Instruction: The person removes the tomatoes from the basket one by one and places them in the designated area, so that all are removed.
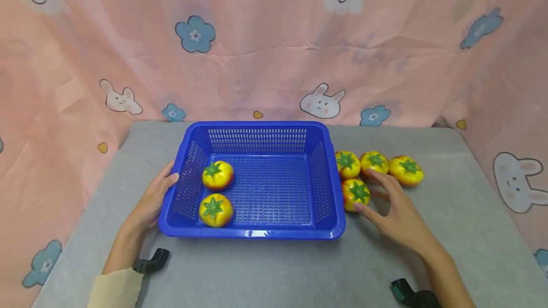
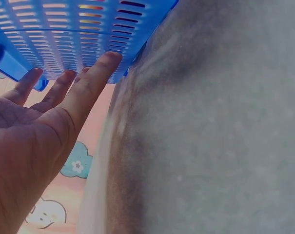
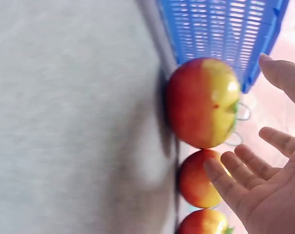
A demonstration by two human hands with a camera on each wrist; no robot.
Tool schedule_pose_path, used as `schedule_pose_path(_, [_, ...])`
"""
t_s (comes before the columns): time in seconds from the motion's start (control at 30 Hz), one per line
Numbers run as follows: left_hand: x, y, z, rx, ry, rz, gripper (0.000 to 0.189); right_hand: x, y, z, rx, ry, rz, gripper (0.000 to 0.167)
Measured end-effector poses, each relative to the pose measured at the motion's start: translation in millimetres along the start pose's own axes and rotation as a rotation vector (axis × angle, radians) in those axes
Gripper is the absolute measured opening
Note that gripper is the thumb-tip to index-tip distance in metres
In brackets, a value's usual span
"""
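L hand (image 1: 150, 201) grips blue plastic basket (image 1: 205, 233) at its left side, thumb on rim, fingers against outer wall. R hand (image 1: 398, 217) is spread, thumb & fingers apart around front red-yellow fruit (image 1: 356, 193), just beside basket's right wall; thumb prob. touches it. Three more fruits (image 1: 374, 161) sit behind on grey table (image 1: 257, 274); two fruits (image 1: 217, 176) lie inside basket, left end.

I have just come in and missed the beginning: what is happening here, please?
A person's left hand rests against the left side of a blue basket, where two red-and-yellow fruits lie. Four similar fruits sit on the grey table, right of the basket. The right hand is spread beside the front one, without gripping it.
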State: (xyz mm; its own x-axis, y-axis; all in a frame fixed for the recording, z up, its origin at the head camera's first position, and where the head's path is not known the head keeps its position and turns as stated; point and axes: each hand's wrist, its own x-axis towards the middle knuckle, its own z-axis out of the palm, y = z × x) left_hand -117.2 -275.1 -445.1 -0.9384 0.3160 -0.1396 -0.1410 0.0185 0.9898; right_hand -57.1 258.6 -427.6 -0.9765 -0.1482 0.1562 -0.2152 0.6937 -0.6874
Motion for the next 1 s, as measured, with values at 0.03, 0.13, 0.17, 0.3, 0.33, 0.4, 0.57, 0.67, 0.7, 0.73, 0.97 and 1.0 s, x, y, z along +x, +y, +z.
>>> schedule_pose_path(0.03, [0.2, -0.1, 0.2, -0.003, 0.002, 0.001, 0.062, 1.0, -2, -2, -0.003, 0.003, -0.004, 0.08])
schedule_pose_path(0.13, [0.8, -1.0, 1.0, -0.017, -0.002, 0.006, 0.06, 5.2, -10, -9, -0.009, 0.02, -0.027, 0.081])
schedule_pose_path(0.17, [0.7, -1.4, 1.0, -0.023, -0.006, 0.009, 0.06, 6.8, -12, -10, -0.007, 0.024, -0.033, 0.082])
schedule_pose_path(0.3, [-0.8, -2.0, -0.2, -0.029, -0.016, 0.03, 0.057, 14.8, -21, -16, 0.005, 0.027, -0.057, 0.087])
schedule_pose_path(0.33, [-1.0, -2.0, -0.8, -0.029, -0.014, 0.035, 0.057, 16.7, -24, -17, 0.003, 0.024, -0.052, 0.087])
schedule_pose_path(0.4, [-0.8, -1.4, -1.6, -0.022, -0.01, 0.039, 0.057, 19.6, -30, -19, -0.013, 0.021, -0.045, 0.087])
schedule_pose_path(0.57, [-0.3, -1.2, -1.3, -0.008, -0.011, 0.011, 0.061, 23.4, -47, -21, -0.049, -0.002, -0.05, 0.084])
schedule_pose_path(0.67, [-1.1, -0.8, -0.5, 0.005, -0.012, -0.003, 0.062, 25.8, -55, -20, -0.066, -0.019, -0.062, 0.081])
schedule_pose_path(0.7, [-1.3, -0.3, -0.2, 0.005, -0.012, 0.0, 0.062, 27.2, -57, -19, -0.077, -0.022, -0.074, 0.08])
schedule_pose_path(0.73, [-1.5, 0.4, -0.6, 0.002, -0.016, 0.006, 0.061, 29.0, -60, -19, -0.081, -0.023, -0.088, 0.08])
schedule_pose_path(0.97, [-3.1, 0.3, -2.7, -0.021, -0.03, 0.026, 0.058, 41.7, -79, -16, -0.084, -0.052, -0.197, 0.074])
schedule_pose_path(1.0, [-3.3, -0.5, -2.4, -0.019, -0.032, 0.027, 0.059, 43.1, -83, -16, -0.088, -0.061, -0.205, 0.073])
